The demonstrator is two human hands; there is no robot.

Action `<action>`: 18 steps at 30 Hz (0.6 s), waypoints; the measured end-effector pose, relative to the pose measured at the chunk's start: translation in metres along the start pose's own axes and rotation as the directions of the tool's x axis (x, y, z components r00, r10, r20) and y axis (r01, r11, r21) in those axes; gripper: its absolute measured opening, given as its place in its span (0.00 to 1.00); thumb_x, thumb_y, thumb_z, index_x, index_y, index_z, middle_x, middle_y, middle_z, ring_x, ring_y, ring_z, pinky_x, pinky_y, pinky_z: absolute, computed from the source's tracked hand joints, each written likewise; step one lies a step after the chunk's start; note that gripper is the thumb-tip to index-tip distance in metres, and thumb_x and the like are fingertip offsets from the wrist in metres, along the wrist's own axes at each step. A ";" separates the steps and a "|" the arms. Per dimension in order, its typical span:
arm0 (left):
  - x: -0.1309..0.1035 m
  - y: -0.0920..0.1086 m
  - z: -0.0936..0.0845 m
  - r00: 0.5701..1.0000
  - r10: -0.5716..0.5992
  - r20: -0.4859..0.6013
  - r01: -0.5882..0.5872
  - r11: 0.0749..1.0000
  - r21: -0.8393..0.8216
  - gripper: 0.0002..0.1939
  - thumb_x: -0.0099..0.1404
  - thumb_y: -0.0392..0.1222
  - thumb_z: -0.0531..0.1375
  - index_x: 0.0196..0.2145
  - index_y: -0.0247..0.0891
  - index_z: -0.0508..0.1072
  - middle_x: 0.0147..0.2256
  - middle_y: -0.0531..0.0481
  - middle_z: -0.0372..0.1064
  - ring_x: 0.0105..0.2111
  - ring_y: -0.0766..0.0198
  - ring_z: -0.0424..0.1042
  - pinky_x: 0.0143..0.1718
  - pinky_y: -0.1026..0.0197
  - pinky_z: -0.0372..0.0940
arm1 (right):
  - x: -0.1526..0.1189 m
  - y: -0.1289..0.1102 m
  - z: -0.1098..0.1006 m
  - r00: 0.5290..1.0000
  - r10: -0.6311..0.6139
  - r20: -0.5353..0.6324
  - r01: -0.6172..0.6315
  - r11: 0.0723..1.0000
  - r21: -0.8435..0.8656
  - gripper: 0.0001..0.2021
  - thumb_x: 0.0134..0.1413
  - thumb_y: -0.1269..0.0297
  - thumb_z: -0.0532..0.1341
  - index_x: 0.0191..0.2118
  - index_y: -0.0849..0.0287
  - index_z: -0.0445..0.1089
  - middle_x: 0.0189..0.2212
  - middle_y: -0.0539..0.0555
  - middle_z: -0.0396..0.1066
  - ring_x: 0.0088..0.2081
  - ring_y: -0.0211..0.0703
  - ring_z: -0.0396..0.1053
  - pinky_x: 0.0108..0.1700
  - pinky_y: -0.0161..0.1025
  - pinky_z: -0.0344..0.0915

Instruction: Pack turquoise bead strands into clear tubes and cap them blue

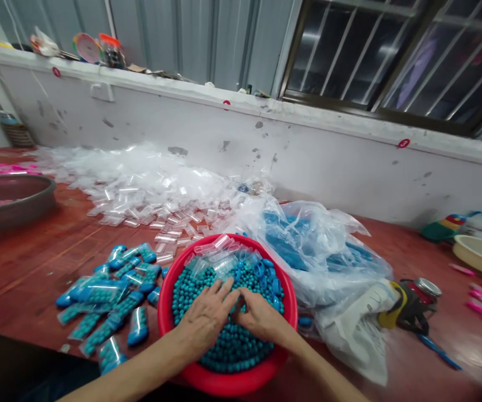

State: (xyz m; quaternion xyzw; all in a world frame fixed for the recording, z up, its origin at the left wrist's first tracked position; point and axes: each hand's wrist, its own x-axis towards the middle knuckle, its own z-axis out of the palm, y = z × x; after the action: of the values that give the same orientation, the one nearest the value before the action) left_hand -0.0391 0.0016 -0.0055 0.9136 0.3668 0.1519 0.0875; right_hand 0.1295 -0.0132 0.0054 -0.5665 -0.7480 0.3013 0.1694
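A red basin (165,312) holds a deep heap of small teal beads (235,357). My left hand (205,315) reaches over the beads, back of the hand upward, fingers bent down at the tips. Beside it my right hand (260,315) has its thumb and fingers curled together, close to the left fingertips. Whatever lies between the fingers is hidden. Clear plastic tubes (224,262) rest on the beads at the basin's far side. Blue caps (271,279) lie along its right inner wall.
Bead-filled clear tubes with blue ends (102,293) lie left of the basin. Many clear plastic tubes (140,178) are heaped behind. A clear bag of blue parts (308,240) sits to the right, near a white cloth bag (358,329). A grey basin (35,195) stands far left.
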 end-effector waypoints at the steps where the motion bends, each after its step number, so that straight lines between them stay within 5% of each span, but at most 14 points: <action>1: -0.001 0.002 0.005 0.998 0.029 0.051 -0.028 0.999 -0.035 0.26 0.55 0.29 0.48 0.52 0.42 0.58 0.51 0.45 0.59 0.49 0.55 0.58 0.48 0.53 0.54 | -0.003 -0.001 0.002 0.997 0.021 0.076 -0.035 0.982 0.183 0.12 0.46 0.68 0.55 0.40 0.61 0.63 0.28 0.50 0.68 0.26 0.37 0.65 0.27 0.33 0.63; 3: -0.005 0.002 0.010 0.987 0.049 0.151 -0.032 0.993 -0.111 0.19 0.56 0.31 0.47 0.45 0.40 0.64 0.41 0.45 0.66 0.41 0.57 0.63 0.43 0.55 0.57 | -0.006 -0.003 0.003 0.968 0.033 0.248 -0.147 0.878 0.455 0.10 0.45 0.67 0.55 0.37 0.61 0.64 0.23 0.46 0.65 0.20 0.33 0.60 0.20 0.29 0.60; 6: -0.009 0.000 0.010 0.957 -0.077 0.281 0.136 0.971 -0.198 0.12 0.57 0.37 0.49 0.38 0.38 0.67 0.29 0.45 0.67 0.31 0.56 0.66 0.35 0.56 0.58 | -0.006 -0.001 -0.006 0.939 -0.017 0.342 -0.192 0.800 0.568 0.11 0.44 0.69 0.55 0.36 0.61 0.67 0.24 0.47 0.64 0.22 0.32 0.60 0.18 0.27 0.59; 11: 0.007 -0.005 0.018 0.861 -0.343 0.377 0.495 0.736 -0.462 0.10 0.44 0.33 0.57 0.28 0.38 0.65 0.19 0.52 0.58 0.26 0.57 0.64 0.32 0.56 0.56 | 0.004 0.011 -0.036 0.989 0.141 0.043 -0.146 0.905 0.400 0.14 0.47 0.66 0.55 0.42 0.60 0.67 0.29 0.51 0.66 0.23 0.33 0.61 0.18 0.27 0.55; 14: 0.032 -0.001 0.033 0.805 -0.368 0.466 0.589 0.591 -0.551 0.09 0.41 0.33 0.59 0.19 0.39 0.59 0.15 0.57 0.50 0.21 0.64 0.58 0.28 0.59 0.55 | 0.007 0.017 -0.043 0.989 0.151 -0.011 -0.134 0.911 0.390 0.13 0.49 0.64 0.55 0.42 0.59 0.67 0.31 0.52 0.68 0.23 0.33 0.62 0.19 0.28 0.55; 18: 0.062 0.009 0.048 0.754 -0.310 0.579 0.656 0.384 -0.649 0.07 0.47 0.40 0.56 0.23 0.40 0.58 0.15 0.61 0.47 0.15 0.71 0.50 0.20 0.65 0.52 | 0.004 0.028 -0.037 0.987 0.159 0.000 -0.141 0.876 0.460 0.14 0.49 0.62 0.55 0.42 0.59 0.67 0.28 0.50 0.67 0.22 0.32 0.61 0.18 0.28 0.54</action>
State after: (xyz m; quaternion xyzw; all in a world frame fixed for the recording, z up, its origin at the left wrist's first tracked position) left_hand 0.0252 0.0361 -0.0353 0.6190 0.4825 0.1001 0.6116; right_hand 0.1715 0.0048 0.0156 -0.5723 -0.6061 0.4709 0.2887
